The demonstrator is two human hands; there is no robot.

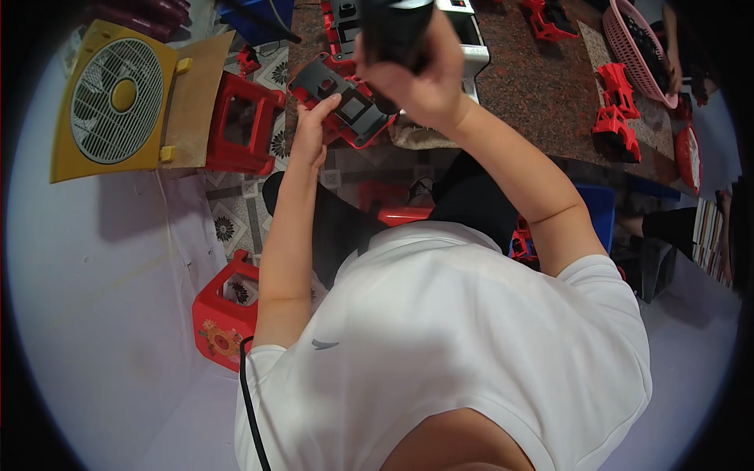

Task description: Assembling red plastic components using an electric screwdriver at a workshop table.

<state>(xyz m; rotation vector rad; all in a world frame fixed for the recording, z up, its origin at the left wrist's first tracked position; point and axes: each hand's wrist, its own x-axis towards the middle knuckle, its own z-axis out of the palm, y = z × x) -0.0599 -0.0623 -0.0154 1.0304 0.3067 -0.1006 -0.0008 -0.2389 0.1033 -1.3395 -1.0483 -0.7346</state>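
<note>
My left hand (312, 129) grips the near-left edge of a red and dark grey plastic housing (365, 118), thumb on top. The housing is tilted at the table's front edge, its dark inner side with rectangular recesses facing up. Closed around a thick black handheld power tool (395, 35), my right hand (428, 82) is raised above the housing's right side. The tool's dark lower end points down toward the housing; whether it touches cannot be seen clearly. Part of the tool runs out of view at the top.
More red and black plastic parts (616, 133) lie on the speckled stone table (534, 102). A white device (475, 51) stands behind my right hand. A pink basket (640, 51) is at the far right, near another person's arm (673, 47). Left are a yellow fan (118, 94) and red stools (224, 314).
</note>
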